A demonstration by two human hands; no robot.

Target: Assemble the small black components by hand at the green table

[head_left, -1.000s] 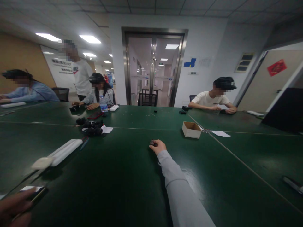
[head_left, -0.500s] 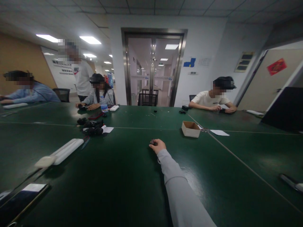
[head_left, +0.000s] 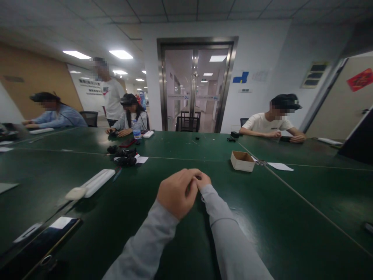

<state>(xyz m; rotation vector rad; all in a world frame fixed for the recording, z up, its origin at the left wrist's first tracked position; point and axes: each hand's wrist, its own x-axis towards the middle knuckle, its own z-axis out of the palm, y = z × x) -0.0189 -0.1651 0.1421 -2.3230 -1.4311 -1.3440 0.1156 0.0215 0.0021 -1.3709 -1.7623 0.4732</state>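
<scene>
White walls [head_left: 262, 42] enclose a long, glossy dark-green table [head_left: 291, 233] set before metal-framed glass doors [head_left: 194, 85], with people [head_left: 268, 122] seated along its far side. An open, pale box [head_left: 242, 166] rests ahead to the right. At centre, the left hand [head_left: 177, 193] curls over the tip of the right hand [head_left: 205, 180]. Between them is what appears to be a small dark object [head_left: 199, 177], mostly hidden; whether either pinches it cannot be told.

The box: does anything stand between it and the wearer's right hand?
Nothing visible does; green table lies between the right hand and the box. The left hand overlaps the right from the opposite side.
</scene>
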